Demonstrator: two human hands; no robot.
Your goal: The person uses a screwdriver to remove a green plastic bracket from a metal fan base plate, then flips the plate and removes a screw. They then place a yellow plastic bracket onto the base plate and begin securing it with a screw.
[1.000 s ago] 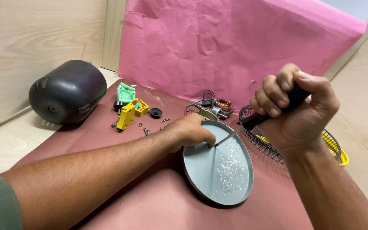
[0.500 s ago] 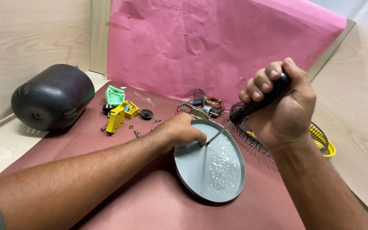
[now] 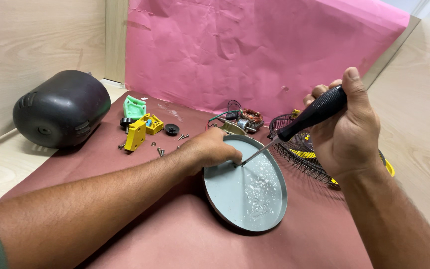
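A round grey metal dish point(image 3: 255, 199) lies on brown paper, with shiny specks on its inside. My left hand point(image 3: 211, 149) rests on the dish's left rim, fingers curled and pinching something small I cannot make out. My right hand point(image 3: 347, 129) grips a screwdriver point(image 3: 310, 115) by its black handle. The thin shaft slants down to the left, and its tip meets the dish right beside my left fingertips.
A black rounded motor housing point(image 3: 60, 108) sits at the left. Yellow and green plastic parts point(image 3: 139, 125), a black knob and loose screws point(image 3: 159, 150) lie behind my left hand. A copper-wound motor point(image 3: 245, 119) and a black wire fan guard point(image 3: 302, 149) stand behind the dish. Pink paper backs the scene.
My right hand has lowered and tilted the screwdriver, bringing its tip down to my left fingertips on the dish. The left hand has stayed on the rim.
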